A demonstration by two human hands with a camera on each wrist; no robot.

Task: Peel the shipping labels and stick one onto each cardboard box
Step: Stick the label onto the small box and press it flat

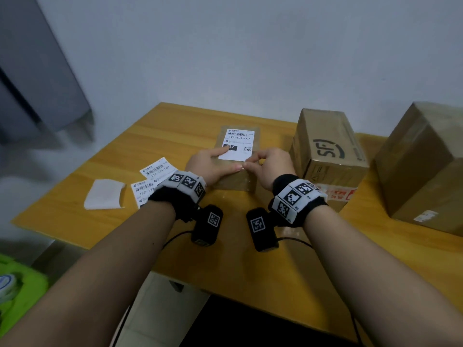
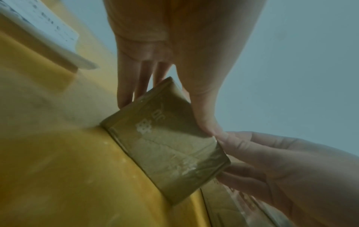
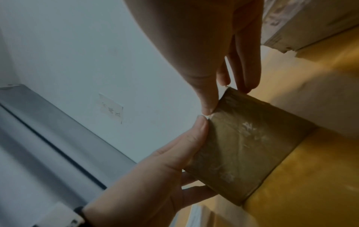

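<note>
A small flat cardboard box lies mid-table with a white shipping label on its top. My left hand rests on the box's left part, its fingers lying straight across the label's near left corner. My right hand has bent fingers and pinches the label's near right corner, its thumb tip meeting the left thumb at the box's near top edge. The left wrist view shows the box between both hands. In the right wrist view a small white bit sits between the thumbs at the box edge.
A taller box with a black logo stands just right of my hands, and a large box sits at the far right. Two loose labels and a white backing sheet lie left on the yellow wooden table.
</note>
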